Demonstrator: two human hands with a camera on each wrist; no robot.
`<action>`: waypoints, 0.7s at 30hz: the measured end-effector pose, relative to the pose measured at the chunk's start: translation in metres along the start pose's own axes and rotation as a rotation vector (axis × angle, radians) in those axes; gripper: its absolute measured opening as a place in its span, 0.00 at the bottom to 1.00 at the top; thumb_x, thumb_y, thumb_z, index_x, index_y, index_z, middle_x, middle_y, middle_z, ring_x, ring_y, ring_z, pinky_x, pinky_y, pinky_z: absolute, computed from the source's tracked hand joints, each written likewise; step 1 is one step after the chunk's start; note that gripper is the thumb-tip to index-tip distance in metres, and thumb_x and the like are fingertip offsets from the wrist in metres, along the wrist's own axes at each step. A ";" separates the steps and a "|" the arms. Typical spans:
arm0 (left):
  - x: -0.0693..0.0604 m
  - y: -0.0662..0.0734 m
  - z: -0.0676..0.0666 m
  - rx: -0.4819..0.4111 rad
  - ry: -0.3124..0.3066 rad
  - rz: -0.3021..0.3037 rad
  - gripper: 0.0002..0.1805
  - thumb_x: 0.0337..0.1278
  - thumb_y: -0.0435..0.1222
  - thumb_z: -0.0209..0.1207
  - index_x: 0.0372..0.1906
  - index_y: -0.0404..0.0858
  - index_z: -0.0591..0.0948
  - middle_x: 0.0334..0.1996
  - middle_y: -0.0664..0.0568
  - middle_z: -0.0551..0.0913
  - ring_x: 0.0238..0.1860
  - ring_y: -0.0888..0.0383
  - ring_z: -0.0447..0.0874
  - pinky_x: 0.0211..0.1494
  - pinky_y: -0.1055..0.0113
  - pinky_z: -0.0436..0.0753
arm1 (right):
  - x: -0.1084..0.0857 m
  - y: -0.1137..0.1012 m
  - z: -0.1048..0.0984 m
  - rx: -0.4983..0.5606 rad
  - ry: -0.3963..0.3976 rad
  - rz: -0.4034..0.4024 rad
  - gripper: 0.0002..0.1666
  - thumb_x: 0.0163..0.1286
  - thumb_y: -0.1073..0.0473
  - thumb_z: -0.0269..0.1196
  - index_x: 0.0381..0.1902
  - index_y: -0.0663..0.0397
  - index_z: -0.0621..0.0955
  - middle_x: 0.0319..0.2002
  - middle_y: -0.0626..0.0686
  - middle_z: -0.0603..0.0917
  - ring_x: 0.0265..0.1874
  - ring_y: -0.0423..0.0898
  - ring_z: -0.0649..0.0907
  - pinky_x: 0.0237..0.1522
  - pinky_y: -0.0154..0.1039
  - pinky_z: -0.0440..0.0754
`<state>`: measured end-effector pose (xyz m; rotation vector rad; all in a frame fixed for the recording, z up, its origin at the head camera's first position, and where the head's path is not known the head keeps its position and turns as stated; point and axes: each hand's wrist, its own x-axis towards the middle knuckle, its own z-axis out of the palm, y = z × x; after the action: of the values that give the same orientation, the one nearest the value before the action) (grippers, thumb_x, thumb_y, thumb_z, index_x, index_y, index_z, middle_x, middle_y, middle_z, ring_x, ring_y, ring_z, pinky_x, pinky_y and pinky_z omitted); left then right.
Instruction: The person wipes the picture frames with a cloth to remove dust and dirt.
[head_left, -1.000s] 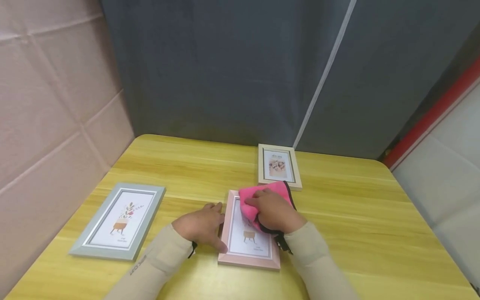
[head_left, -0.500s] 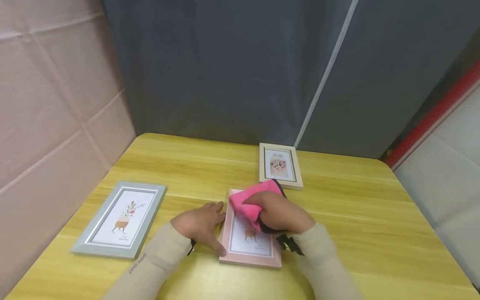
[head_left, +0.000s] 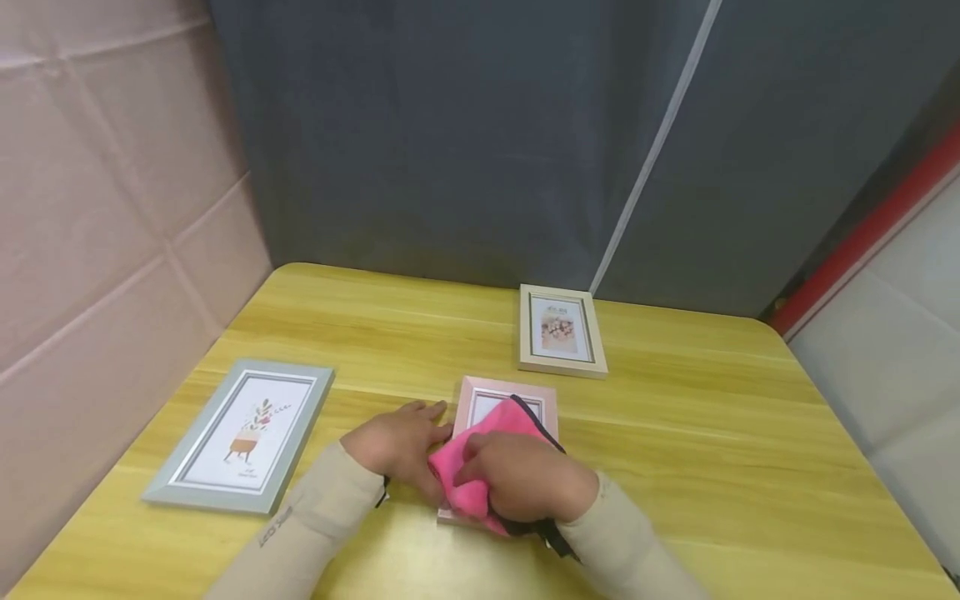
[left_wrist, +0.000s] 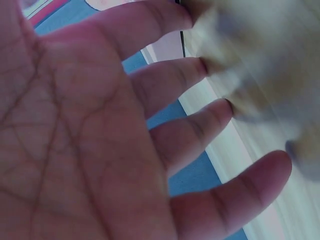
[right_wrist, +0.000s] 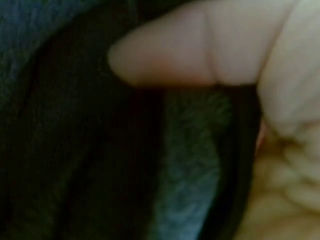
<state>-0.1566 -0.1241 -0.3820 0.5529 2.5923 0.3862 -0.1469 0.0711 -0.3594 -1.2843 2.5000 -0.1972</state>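
A pink picture frame (head_left: 548,398) lies flat on the table in front of the person, its lower part largely covered by a pink cloth (head_left: 517,419) with black edging. The right hand (head_left: 521,477) grips this cloth in a bunch and presses it on the frame's lower half. In the right wrist view, a finger and dark folds of the cloth (right_wrist: 185,180) show close up. At the frame's left side, the left hand (head_left: 401,446) rests with spread fingers. Its palm and fairly straight fingers (left_wrist: 190,132) fill much of the left wrist view; the thumb tip is partly hidden by the cloth.
A grey-green picture frame (head_left: 300,442) lies at the left of the wooden table (head_left: 712,433). Near the back edge is a cream picture frame (head_left: 562,367). A dark grey panel (head_left: 435,142) stands behind the table, with a pale wall (head_left: 105,225) on the left.
The right hand has slid the cloth from the pink frame's upper part down and left to its lower part, uncovering the top edge. The left hand has stayed at the frame's left side.
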 end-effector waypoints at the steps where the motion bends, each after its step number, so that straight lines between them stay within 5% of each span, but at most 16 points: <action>1: -0.001 0.000 0.000 -0.006 -0.001 -0.006 0.54 0.28 0.57 0.78 0.70 0.45 0.73 0.76 0.45 0.58 0.74 0.38 0.53 0.67 0.42 0.67 | 0.001 0.000 0.000 -0.003 0.000 0.035 0.26 0.55 0.71 0.64 0.46 0.36 0.88 0.43 0.39 0.79 0.38 0.38 0.78 0.47 0.35 0.79; 10: 0.002 0.000 0.000 0.031 0.006 -0.011 0.43 0.29 0.62 0.77 0.57 0.46 0.84 0.76 0.47 0.59 0.74 0.39 0.54 0.68 0.42 0.65 | 0.012 0.021 -0.003 0.060 0.036 0.113 0.19 0.60 0.69 0.64 0.43 0.42 0.89 0.46 0.42 0.80 0.41 0.41 0.77 0.51 0.39 0.78; 21: 0.001 0.000 0.000 0.117 -0.002 -0.002 0.57 0.31 0.64 0.75 0.71 0.42 0.72 0.76 0.48 0.57 0.74 0.38 0.54 0.69 0.44 0.66 | 0.029 0.041 -0.009 0.022 0.031 0.249 0.29 0.66 0.67 0.60 0.64 0.41 0.80 0.65 0.50 0.76 0.67 0.52 0.70 0.67 0.50 0.68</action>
<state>-0.1578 -0.1231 -0.3820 0.5901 2.6261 0.2338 -0.1970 0.0714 -0.3680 -0.9568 2.6465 -0.1860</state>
